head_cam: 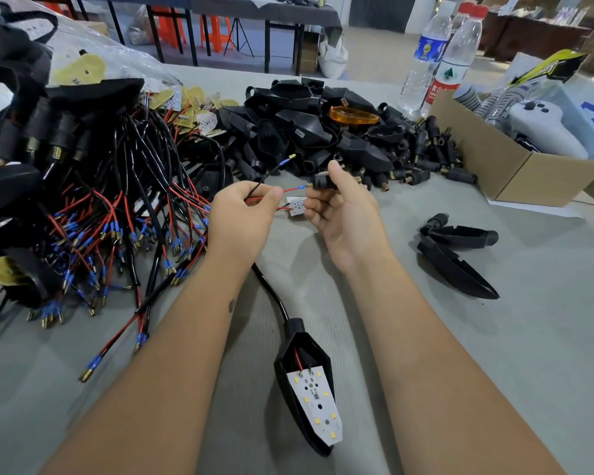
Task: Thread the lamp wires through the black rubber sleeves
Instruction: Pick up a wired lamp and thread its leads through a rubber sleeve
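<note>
A: Where are the wires right now?

B: You pinch the thin red wire and the thin black wire in your left hand, raised above the grey surface. Both wires end in blue-collared brass tips that point toward the short black rubber sleeve, and the red tip lies just beside the sleeve's mouth.

A: And the sleeve itself?

B: Your right hand grips it between thumb and curled fingers. A small white LED board hangs between your hands, just below the sleeve.

A: What lies around the sleeve?

B: Behind the sleeve sits a heap of black plastic lamp housings with an amber lens on top. Left of the sleeve is a tangle of red and black wired lamps. Right of it stand an open cardboard box and two clear water bottles. Nearer you than the sleeve, a black housing holding a white LED board lies on the surface.
</note>
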Available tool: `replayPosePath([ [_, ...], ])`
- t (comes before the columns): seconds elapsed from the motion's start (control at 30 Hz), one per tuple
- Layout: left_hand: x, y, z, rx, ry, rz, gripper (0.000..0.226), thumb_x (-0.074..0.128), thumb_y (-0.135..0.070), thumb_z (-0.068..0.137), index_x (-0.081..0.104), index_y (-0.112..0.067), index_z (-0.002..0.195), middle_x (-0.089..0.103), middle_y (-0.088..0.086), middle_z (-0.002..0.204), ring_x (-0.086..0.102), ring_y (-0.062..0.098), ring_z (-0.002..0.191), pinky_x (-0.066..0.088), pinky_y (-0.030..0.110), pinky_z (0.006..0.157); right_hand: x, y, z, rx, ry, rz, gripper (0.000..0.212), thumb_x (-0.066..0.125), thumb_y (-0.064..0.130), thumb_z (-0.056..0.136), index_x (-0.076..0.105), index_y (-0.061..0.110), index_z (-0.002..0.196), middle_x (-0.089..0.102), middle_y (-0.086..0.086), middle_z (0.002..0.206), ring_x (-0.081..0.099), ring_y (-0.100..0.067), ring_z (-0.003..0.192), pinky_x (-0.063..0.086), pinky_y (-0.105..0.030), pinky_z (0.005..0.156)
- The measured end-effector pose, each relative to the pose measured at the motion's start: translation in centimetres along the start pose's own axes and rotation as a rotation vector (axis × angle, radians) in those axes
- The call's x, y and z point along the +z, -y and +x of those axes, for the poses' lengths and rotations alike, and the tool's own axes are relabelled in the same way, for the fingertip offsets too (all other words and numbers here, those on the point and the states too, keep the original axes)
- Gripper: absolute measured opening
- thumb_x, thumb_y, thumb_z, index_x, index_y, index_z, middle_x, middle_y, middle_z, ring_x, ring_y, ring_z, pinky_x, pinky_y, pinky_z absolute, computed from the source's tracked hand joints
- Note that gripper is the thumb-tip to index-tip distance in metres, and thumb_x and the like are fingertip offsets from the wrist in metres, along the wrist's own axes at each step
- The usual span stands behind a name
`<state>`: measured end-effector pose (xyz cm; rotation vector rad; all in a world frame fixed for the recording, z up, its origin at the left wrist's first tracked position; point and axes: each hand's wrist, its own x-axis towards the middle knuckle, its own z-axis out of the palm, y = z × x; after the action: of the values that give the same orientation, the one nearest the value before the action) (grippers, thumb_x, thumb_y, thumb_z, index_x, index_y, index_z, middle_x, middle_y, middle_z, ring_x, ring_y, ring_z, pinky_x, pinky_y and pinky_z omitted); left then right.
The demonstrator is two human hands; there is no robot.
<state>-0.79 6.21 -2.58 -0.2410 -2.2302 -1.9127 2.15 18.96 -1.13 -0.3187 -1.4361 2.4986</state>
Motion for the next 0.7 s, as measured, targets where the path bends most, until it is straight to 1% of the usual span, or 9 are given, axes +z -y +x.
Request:
replayPosePath([
  [0.07, 0.1, 0.0, -0.1, 0.015, 0.001, 0.020, 0.015, 0.066, -0.022, 0.091, 0.065, -0.023, 0.075, 0.061, -0.011, 0.068, 0.051, -0.008, 0.057, 0.041, 0.008, 0.060, 0.1, -0.1, -0.1, -0.008, 0.017, -0.001, 0.021, 0.058, 0.028, 0.099, 0.059, 0.009, 0.089, 0.066, -0.004, 0.065, 0.064, -0.013, 0.057, 0.055, -0.022, 0.057],
  [0.17, 0.0, -0.3, -0.1, 0.035, 0.026, -0.024, 0.014, 0.065, -0.021, 0.092, 0.067, -0.019, 0.078, 0.059, -0.011, 0.066, 0.049, -0.007, 0.056, 0.040, 0.008, 0.058, 0.2, -0.1, -0.2, -0.030, 0.010, -0.009, 0.018, 0.061, 0.024, 0.097, 0.058, 0.007, 0.092, 0.067, -0.003, 0.071, 0.064, -0.015, 0.059, 0.056, -0.025, 0.058],
  [0.27, 0.1, -0.6, -0.5, 0.039, 0.127, -0.096, 0.014, 0.064, -0.020, 0.093, 0.068, -0.017, 0.080, 0.062, -0.015, 0.060, 0.052, -0.005, 0.057, 0.043, 0.010, 0.060, 0.3, -0.1, -0.3, -0.035, 0.027, -0.096, 0.016, 0.064, 0.022, 0.095, 0.057, 0.009, 0.091, 0.064, -0.004, 0.078, 0.061, -0.015, 0.062, 0.054, -0.025, 0.060],
  [0.33, 0.4, -0.8, -0.8, 0.031, 0.177, -0.106, 0.015, 0.062, -0.017, 0.093, 0.067, -0.017, 0.079, 0.064, -0.017, 0.060, 0.055, -0.007, 0.056, 0.042, 0.008, 0.057, 0.4, -0.2, -0.4, -0.049, 0.057, -0.185, 0.016, 0.063, 0.022, 0.096, 0.056, 0.008, 0.093, 0.063, -0.003, 0.077, 0.058, -0.013, 0.059, 0.051, -0.025, 0.060],
  [0.43, 0.6, -1.0, -0.6, -0.069, 0.152, -0.151, 0.019, 0.055, -0.018, 0.094, 0.062, -0.019, 0.076, 0.059, -0.015, 0.062, 0.045, -0.005, 0.050, 0.037, 0.010, 0.048, 0.5, -0.3, -0.5, -0.049, 0.060, -0.244, 0.022, 0.060, 0.028, 0.098, 0.059, 0.006, 0.103, 0.062, -0.002, 0.075, 0.052, -0.012, 0.055, 0.047, -0.023, 0.058],
  [0.5, 0.7, -1.0, -0.3, -0.160, 0.140, -0.245, 0.020, 0.047, -0.012, 0.093, 0.059, -0.019, 0.078, 0.058, -0.010, 0.068, 0.041, -0.001, 0.050, 0.032, 0.016, 0.047, 0.4, -0.2, -0.4, -0.025, 0.059, -0.251, 0.026, 0.055, 0.031, 0.100, 0.062, 0.006, 0.098, 0.060, -0.001, 0.069, 0.051, -0.011, 0.053, 0.046, -0.022, 0.056],
  [0.6, 1.0, -1.0, -0.4, -0.204, 0.127, -0.246, 0.027, 0.038, -0.001, 0.094, 0.054, -0.019, 0.082, 0.056, -0.005, 0.071, 0.039, 0.002, 0.049, 0.029, 0.017, 0.046, 0.4, -0.4, -0.2, -0.012, 0.080, -0.240, 0.028, 0.049, 0.027, 0.102, 0.066, 0.007, 0.095, 0.061, -0.002, 0.070, 0.051, -0.011, 0.054, 0.045, -0.023, 0.057],
  [0.63, 1.0, -1.0, -0.5, -0.210, 0.120, -0.238, 0.027, 0.036, -0.002, 0.096, 0.053, -0.020, 0.085, 0.055, -0.005, 0.073, 0.039, 0.003, 0.049, 0.029, 0.017, 0.046, 0.5, -0.4, -0.2, -0.020, 0.090, -0.241, 0.026, 0.050, 0.026, 0.102, 0.067, 0.007, 0.094, 0.063, -0.002, 0.073, 0.051, -0.011, 0.055, 0.045, -0.024, 0.058],
  [0.7, 1.2, -1.0, -0.6, -0.228, 0.106, -0.245, 0.023, 0.037, -0.012, 0.101, 0.054, -0.023, 0.090, 0.053, -0.005, 0.077, 0.038, 0.004, 0.051, 0.030, 0.017, 0.045, 0.4, -0.6, -0.2, -0.040, 0.108, -0.264, 0.023, 0.053, 0.023, 0.100, 0.070, 0.010, 0.092, 0.068, -0.003, 0.079, 0.052, -0.011, 0.056, 0.045, -0.024, 0.059],
])
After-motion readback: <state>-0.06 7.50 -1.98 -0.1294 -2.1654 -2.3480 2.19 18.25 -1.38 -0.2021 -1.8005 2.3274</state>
